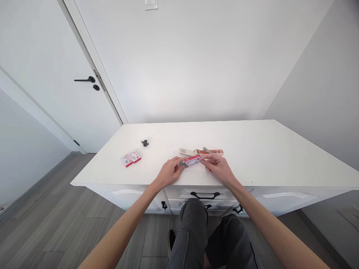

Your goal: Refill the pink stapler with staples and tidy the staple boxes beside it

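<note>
Both hands meet over the middle of a white desk. My left hand and my right hand pinch the two ends of a small red and white box, held just above the desk top. Right behind the box lies an opened pink stapler with a beige part at its left end. Further left on the desk rest a second pair of small red and white boxes and a small black binder clip.
The desk stands against a white wall, with drawers and black handles below its front edge. A white door with a black lever handle is at the left. My legs in dark trousers are under the desk front, above grey wood flooring.
</note>
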`<state>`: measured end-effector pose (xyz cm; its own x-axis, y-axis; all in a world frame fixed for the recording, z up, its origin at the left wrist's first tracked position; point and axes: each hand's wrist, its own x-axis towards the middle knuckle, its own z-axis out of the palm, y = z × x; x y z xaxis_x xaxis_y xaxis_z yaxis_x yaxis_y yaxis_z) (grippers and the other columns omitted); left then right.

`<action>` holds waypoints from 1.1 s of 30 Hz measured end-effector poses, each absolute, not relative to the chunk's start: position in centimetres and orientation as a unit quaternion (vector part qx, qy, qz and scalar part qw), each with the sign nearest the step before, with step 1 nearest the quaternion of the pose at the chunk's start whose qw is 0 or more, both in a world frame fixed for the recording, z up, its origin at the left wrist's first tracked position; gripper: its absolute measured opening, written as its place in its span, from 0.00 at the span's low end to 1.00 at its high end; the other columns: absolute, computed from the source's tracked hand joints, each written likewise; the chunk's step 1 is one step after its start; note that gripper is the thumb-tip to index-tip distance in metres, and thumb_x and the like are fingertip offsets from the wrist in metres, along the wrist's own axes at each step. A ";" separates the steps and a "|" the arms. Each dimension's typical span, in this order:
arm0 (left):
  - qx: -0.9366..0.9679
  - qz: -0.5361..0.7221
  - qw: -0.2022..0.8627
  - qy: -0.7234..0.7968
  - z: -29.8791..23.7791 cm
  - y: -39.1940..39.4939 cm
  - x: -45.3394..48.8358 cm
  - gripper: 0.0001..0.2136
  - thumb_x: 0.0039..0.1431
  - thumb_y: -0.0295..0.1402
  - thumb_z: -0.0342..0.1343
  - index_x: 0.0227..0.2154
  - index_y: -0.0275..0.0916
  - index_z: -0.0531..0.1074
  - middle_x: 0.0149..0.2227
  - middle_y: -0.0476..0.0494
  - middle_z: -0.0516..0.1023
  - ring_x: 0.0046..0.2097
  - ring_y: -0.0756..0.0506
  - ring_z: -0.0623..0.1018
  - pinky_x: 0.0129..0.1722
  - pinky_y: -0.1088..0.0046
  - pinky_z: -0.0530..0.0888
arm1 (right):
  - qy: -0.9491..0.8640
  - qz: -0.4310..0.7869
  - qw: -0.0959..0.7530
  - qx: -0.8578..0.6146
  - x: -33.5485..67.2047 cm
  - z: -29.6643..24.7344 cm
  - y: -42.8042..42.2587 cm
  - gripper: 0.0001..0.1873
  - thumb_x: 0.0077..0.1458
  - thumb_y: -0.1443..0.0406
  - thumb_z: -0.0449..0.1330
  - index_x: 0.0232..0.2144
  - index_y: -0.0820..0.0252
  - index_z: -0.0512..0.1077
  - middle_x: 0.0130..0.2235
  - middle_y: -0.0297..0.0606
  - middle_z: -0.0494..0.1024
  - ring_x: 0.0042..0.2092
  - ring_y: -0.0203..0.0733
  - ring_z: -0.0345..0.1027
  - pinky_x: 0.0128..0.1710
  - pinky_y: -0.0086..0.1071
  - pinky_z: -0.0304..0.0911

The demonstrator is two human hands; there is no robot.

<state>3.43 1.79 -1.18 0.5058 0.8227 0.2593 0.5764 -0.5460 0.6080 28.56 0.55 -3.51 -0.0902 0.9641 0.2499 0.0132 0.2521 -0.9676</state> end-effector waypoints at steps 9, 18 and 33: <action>0.838 0.263 0.243 0.412 -1.1 2.1 3.3 0.21 0.68 0.34 0.52 0.62 0.47 0.72 0.41 0.46 0.78 0.33 0.48 0.71 0.35 0.71 0.68 | -0.583 0.484 0.534 -0.374 28.4 -3.2 0.5 0.16 0.57 0.52 0.69 0.44 0.52 0.80 0.40 0.39 0.84 0.26 0.35 0.66 0.28 0.35 0.64; 0.827 0.291 0.247 0.414 -1.1 1.7 3.4 0.20 0.67 0.30 0.50 0.60 0.45 0.74 0.48 0.43 0.80 0.35 0.47 0.72 0.36 0.71 0.70 | -0.566 0.486 0.542 -0.387 28.4 -3.1 0.4 0.14 0.55 0.53 0.71 0.39 0.53 0.79 0.43 0.40 0.84 0.25 0.35 0.67 0.28 0.35 0.65; 0.811 0.314 0.225 0.439 -1.3 1.9 3.3 0.23 0.63 0.23 0.47 0.56 0.45 0.77 0.51 0.43 0.80 0.34 0.48 0.75 0.39 0.71 0.72 | -0.590 0.484 0.508 -0.400 28.3 -2.9 0.2 0.18 0.53 0.48 0.70 0.37 0.53 0.78 0.42 0.41 0.84 0.26 0.38 0.67 0.28 0.38 0.68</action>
